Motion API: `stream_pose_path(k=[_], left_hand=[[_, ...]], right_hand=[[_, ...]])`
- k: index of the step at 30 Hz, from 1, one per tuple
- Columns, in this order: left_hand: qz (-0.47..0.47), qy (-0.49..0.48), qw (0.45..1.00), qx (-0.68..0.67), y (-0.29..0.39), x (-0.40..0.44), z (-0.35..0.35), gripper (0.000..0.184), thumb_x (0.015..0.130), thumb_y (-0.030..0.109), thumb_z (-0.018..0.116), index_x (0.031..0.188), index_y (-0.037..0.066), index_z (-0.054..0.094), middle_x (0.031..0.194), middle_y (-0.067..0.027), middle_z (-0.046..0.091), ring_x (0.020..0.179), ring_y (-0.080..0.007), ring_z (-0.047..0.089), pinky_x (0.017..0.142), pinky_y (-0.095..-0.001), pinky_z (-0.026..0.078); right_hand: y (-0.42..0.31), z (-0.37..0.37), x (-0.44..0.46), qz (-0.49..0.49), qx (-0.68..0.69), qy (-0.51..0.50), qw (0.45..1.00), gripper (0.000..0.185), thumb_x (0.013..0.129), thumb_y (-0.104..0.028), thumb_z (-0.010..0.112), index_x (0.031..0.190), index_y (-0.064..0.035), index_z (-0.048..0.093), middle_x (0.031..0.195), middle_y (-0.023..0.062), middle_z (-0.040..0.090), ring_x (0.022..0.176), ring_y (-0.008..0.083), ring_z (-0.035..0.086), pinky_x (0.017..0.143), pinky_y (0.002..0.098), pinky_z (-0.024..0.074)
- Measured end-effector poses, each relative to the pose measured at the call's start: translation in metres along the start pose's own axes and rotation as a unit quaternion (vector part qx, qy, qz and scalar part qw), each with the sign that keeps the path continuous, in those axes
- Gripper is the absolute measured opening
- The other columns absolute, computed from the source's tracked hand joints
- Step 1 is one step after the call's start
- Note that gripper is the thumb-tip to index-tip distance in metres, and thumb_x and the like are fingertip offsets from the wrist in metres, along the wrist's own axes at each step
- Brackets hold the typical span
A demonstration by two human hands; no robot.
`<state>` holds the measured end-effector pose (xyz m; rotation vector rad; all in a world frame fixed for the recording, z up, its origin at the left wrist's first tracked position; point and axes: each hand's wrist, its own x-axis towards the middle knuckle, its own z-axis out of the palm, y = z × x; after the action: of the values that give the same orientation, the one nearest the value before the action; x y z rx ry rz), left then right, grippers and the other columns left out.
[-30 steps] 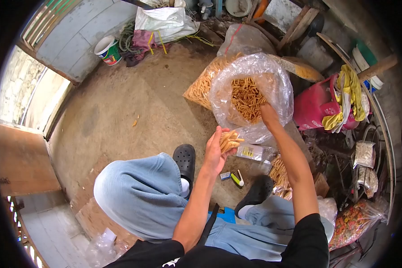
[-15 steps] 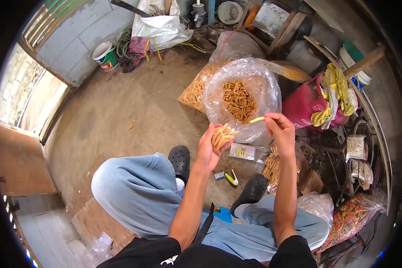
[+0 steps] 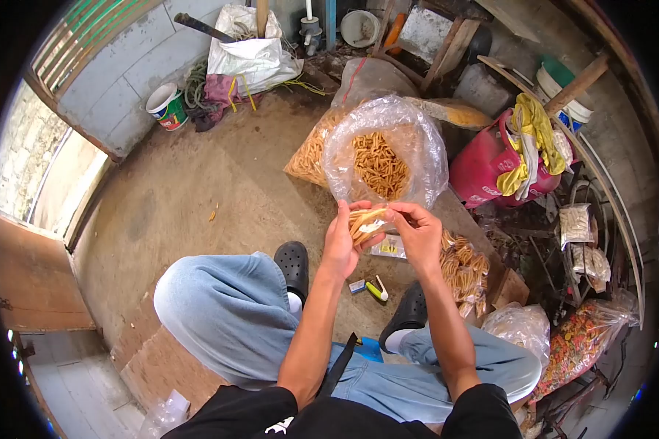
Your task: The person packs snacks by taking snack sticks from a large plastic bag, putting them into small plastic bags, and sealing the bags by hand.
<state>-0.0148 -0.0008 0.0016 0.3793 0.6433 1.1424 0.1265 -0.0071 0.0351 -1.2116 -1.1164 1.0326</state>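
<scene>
Concrete floor (image 3: pixel 234 175) spreads beneath the left hand (image 3: pixel 337 247), its fingers curled around a small clear packet (image 3: pixel 373 224) of snack sticks (image 3: pixel 356 218); the right hand (image 3: pixel 422 238) pinches the edge. Farther off: green-and-white stapler (image 3: pixel 376 291), then an open-mouthed plastic bag (image 3: pixel 428 139).

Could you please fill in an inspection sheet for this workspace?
Surface: stained floor, with a few stray bits.
Job's things: open clear bag of snack sticks; small clear packet, also holding sticks; apparent stapler and small box on the floor between the shoes.
Clutter: red container draped with yellow cloth; white sack and white-and-green bucket near the far wall.
Hands: left hand cradles the packet; right hand pinches its edge.
Cables: nothing seen for certain; a green coil may be rope or hose.
Surroundings: grey block wall, wooden panel.
</scene>
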Motion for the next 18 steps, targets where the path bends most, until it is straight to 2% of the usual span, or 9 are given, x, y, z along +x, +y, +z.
stream_pose_path(k=[1, 5, 8, 10, 13, 18], left_hand=[[0.0, -0.001, 1.0, 0.0, 0.0, 0.0, 0.001, 0.049, 0.1, 0.048, 0.033, 0.115, 0.006, 0.053, 0.116, -0.0122, 0.061, 0.097, -0.0199, 0.065, 0.074, -0.0342, 0.06], [0.013, 0.008, 0.999, 0.039, 0.002, -0.003, 0.004, 0.052, 0.099, 0.051, 0.031, 0.114, 0.005, 0.051, 0.116, -0.014, 0.061, 0.096, -0.0196, 0.065, 0.072, -0.0323, 0.06], [0.024, 0.01, 0.999, 0.037, 0.005, -0.005, 0.007, 0.053, 0.099, 0.051, 0.031, 0.113, 0.005, 0.05, 0.115, -0.0142, 0.062, 0.096, -0.0198, 0.065, 0.071, -0.0318, 0.06], [0.03, 0.01, 0.999, 0.03, 0.006, -0.005, 0.007, 0.053, 0.099, 0.051, 0.031, 0.113, 0.005, 0.051, 0.114, -0.0141, 0.062, 0.097, -0.0198, 0.065, 0.071, -0.0317, 0.06], [0.03, 0.006, 0.999, 0.024, 0.005, -0.005, 0.005, 0.054, 0.097, 0.054, 0.033, 0.112, 0.005, 0.05, 0.113, -0.0127, 0.062, 0.097, -0.0194, 0.065, 0.075, -0.0337, 0.059], [0.029, 0.001, 0.999, 0.033, 0.003, -0.006, 0.009, 0.054, 0.098, 0.052, 0.03, 0.113, 0.004, 0.05, 0.114, -0.0144, 0.062, 0.098, -0.0192, 0.064, 0.075, -0.0331, 0.059]], right_hand=[[0.001, 0.002, 0.0, 0.01, 0.041, -0.008, 0.999, 0.011, 0.085, -0.004, 0.068, 0.095, 0.0011, 0.068, 0.086, 0.0031, 0.068, 0.078, 0.0068, 0.061, 0.071, 0.021, 0.0492], [0.005, 0.0, -0.002, 0.021, 0.015, -0.027, 0.999, 0.009, 0.083, -0.001, 0.068, 0.092, 0.0013, 0.066, 0.088, 0.0058, 0.068, 0.08, 0.0091, 0.062, 0.072, 0.0222, 0.0508], [0.0, 0.004, -0.004, 0.021, 0.049, -0.037, 0.998, 0.01, 0.082, 0.001, 0.069, 0.09, 0.0005, 0.064, 0.091, 0.0072, 0.068, 0.081, 0.01, 0.063, 0.072, 0.0221, 0.0507], [0.001, 0.006, -0.004, -0.014, 0.117, 0.004, 0.993, 0.011, 0.082, 0.001, 0.07, 0.089, -0.0011, 0.062, 0.092, 0.0076, 0.068, 0.082, 0.0103, 0.063, 0.074, 0.0231, 0.0505], [0.005, 0.008, -0.004, -0.017, 0.153, 0.02, 0.988, 0.012, 0.081, 0.001, 0.07, 0.088, -0.0019, 0.062, 0.09, 0.0066, 0.067, 0.085, 0.0105, 0.062, 0.076, 0.0237, 0.0492], [0.026, 0.009, -0.007, -0.033, 0.065, 0.03, 0.997, 0.017, 0.08, 0.002, 0.071, 0.092, -0.0018, 0.06, 0.088, 0.005, 0.065, 0.087, 0.0104, 0.06, 0.078, 0.0229, 0.047]])
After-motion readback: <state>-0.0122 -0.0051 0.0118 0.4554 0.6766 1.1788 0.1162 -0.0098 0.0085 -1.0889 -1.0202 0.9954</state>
